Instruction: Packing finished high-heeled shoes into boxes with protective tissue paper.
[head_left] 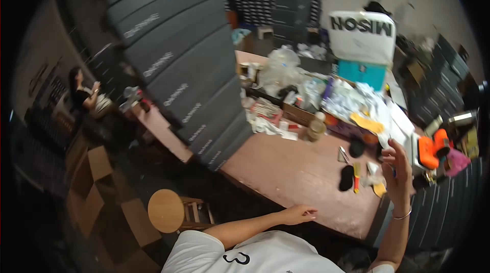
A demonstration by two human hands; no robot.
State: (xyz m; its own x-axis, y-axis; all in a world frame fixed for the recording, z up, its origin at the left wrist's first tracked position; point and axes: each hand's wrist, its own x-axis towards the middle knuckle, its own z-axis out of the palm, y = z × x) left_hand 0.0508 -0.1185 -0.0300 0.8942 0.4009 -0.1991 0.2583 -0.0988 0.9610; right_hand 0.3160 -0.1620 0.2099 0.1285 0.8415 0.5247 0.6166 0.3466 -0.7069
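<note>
R hand (396, 168) is up at the right of the pink table (286, 171), fingers bent, by the edge of the white sheets (400, 121); can't tell if it grips or touches anything, b/c of blur. L hand (301, 214) is over the near edge, fingers loosely out, nothing seen in it. Nearest R hand, on the table just left of it: the white scraps (373, 168) and lower yellow piece (379, 190).

Risks, my guess: a R sleeve-less arm sweep leftward could knock the red-yellow tool (357, 177) or black oval pad (346, 178) about. Bottle (316, 126) could tip & spill if the crowded clutter behind it gets shoved. Tall box stack (191, 69) could topple if bumped, as it looks high & stands tight on the table's left.

Counts: 1 bottle, w/ amber-ish contents; 1 red-yellow tool; 1 black oval pad; 1 round black thing (356, 148), far of the pad; 2 yellow pieces, the other (367, 123) on the far pile; 1 stool (166, 211), near left; 1 other person (89, 92), far left. Stack: 7+ boxes, exact no. unclear.
</note>
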